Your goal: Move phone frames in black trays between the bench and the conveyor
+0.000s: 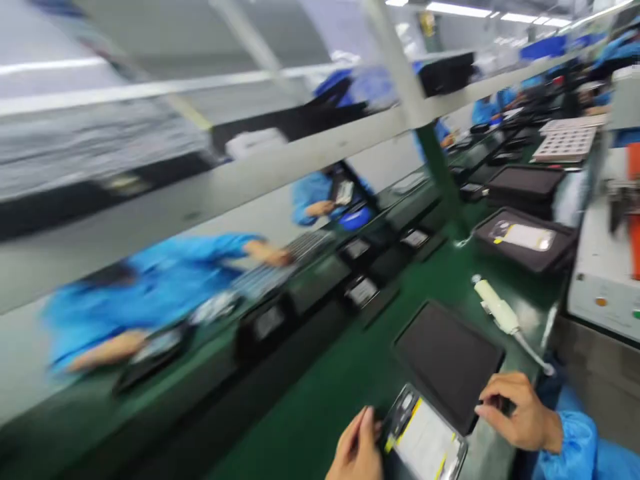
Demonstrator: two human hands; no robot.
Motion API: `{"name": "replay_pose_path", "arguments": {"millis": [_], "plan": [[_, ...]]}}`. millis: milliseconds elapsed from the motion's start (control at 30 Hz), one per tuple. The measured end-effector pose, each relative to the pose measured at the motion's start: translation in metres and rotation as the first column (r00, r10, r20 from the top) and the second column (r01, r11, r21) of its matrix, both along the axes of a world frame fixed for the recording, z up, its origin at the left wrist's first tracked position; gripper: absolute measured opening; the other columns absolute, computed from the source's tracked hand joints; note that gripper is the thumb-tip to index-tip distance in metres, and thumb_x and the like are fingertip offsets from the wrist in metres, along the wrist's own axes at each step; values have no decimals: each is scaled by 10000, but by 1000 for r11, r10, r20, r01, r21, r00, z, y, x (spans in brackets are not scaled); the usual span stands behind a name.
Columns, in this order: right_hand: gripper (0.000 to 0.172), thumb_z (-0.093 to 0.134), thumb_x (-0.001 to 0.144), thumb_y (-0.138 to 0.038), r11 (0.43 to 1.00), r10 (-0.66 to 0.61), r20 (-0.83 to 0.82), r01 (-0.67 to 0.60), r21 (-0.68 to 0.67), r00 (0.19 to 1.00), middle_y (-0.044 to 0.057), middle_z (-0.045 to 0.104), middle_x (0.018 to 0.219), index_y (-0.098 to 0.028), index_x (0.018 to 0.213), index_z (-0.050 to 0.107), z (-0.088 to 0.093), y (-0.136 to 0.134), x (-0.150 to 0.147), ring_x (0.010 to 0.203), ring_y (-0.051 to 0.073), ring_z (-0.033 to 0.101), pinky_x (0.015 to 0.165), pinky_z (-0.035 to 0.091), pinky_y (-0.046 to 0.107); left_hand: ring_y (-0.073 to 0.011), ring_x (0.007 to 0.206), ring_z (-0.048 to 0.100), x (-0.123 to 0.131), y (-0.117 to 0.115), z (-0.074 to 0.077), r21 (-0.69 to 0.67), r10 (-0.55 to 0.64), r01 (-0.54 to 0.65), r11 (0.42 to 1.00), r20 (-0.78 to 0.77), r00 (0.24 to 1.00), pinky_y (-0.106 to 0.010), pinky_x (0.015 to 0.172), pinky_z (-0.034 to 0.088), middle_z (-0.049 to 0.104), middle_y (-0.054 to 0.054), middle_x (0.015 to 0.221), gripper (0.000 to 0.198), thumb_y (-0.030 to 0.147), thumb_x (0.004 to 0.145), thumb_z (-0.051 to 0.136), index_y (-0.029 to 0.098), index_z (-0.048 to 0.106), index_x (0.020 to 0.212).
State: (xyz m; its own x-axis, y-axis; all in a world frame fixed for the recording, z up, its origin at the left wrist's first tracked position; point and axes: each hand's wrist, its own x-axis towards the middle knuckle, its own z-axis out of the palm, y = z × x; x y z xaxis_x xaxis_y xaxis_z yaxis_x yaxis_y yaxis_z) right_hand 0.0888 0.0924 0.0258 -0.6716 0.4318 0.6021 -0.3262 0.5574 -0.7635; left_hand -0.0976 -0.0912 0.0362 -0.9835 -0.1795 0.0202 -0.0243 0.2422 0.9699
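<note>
A phone-like device (425, 437) with a white, yellow-edged panel lies on the green bench just in front of me. My left hand (356, 448) is at its left edge, fingers pressed together; whatever they may hold is hidden. My right hand (523, 412), in a blue sleeve, hovers by the corner of a black flat tray (450, 360). Its thumb and fingers are curled into a pinch, and I cannot make out anything between them. The tray lies directly beyond the device.
A cream handheld electric screwdriver (497, 308) with a cord lies right of the tray. Farther back, a black tray (565, 250) bears another device (525, 235). Along the left runs a dark conveyor (300, 353) carrying devices. Co-workers in blue sleeves (165, 287) work across it.
</note>
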Motion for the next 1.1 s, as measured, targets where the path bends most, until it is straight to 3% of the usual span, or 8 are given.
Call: {"name": "replay_pose_path", "arguments": {"millis": [100, 233, 333, 433, 633, 767, 967, 1100], "plan": [[152, 561, 907, -250, 994, 96, 30, -97, 57, 995, 11, 606, 610, -159, 803, 625, 1, -7, -6, 513, 98, 537, 498, 439, 208, -148, 539, 547, 12, -20, -10, 196, -2, 11, 980, -47, 999, -284, 560, 441, 644, 13, 566, 486, 595, 507, 834, 204, 755, 786], [97, 608, 895, -218, 990, 83, 77, -91, 109, 994, 4, 625, 631, -170, 825, 655, 0, -8, 1, 476, 88, 511, 458, 425, 210, -106, 497, 483, 14, -19, -16, 402, -4, -4, 916, 19, 1000, -254, 499, 384, 652, -9, 606, 545, 657, 556, 780, 179, 755, 818], [33, 645, 873, -196, 989, 62, 106, -76, 129, 992, 2, 645, 666, -188, 845, 660, 2, -5, 4, 497, 94, 546, 459, 440, 206, -83, 500, 475, 9, -27, -18, 595, -45, -17, 803, 89, 995, -245, 474, 382, 696, -47, 782, 537, 651, 527, 797, 177, 740, 774], [16, 652, 873, -199, 984, 72, 118, -90, 156, 990, 0, 659, 692, -206, 860, 656, 4, -4, 3, 540, 104, 590, 480, 459, 201, -78, 518, 476, 5, -39, -17, 741, -112, -36, 670, 148, 983, -229, 472, 391, 675, -31, 784, 403, 539, 565, 828, 196, 730, 752], [12, 652, 879, -212, 979, 97, 137, -119, 164, 986, -11, 654, 696, -221, 872, 652, 6, -5, 4, 525, 95, 569, 494, 459, 206, -72, 544, 474, 6, -47, -15, 870, -242, -52, 490, 193, 951, -205, 482, 395, 663, -17, 770, 140, 338, 760, 739, 200, 716, 769], [20, 658, 866, -195, 981, 101, 145, -122, 148, 984, -9, 653, 697, -215, 870, 661, 6, -5, 4, 509, 93, 546, 483, 453, 217, -73, 547, 479, 6, -45, -15, 882, -282, -29, 471, 181, 942, -204, 478, 398, 668, -15, 781, 150, 346, 769, 743, 200, 715, 788], [42, 648, 849, -146, 992, 50, 130, -64, 105, 990, 21, 654, 716, -185, 864, 654, 4, -6, 2, 563, 113, 572, 492, 457, 234, -71, 555, 491, 10, -36, -16, 851, -294, 55, 522, 119, 948, -210, 471, 407, 688, -17, 807, 299, 407, 633, 862, 187, 711, 767], [134, 646, 847, -127, 970, -5, 134, -28, 242, 991, 63, 668, 905, -170, 974, 650, 4, 3, 4, 541, 77, 529, 505, 470, 230, -70, 555, 493, 11, -32, -18, 820, -270, 78, 567, 95, 958, -213, 484, 417, 685, -10, 746, 334, 355, 507, 932, 177, 694, 662]]}}
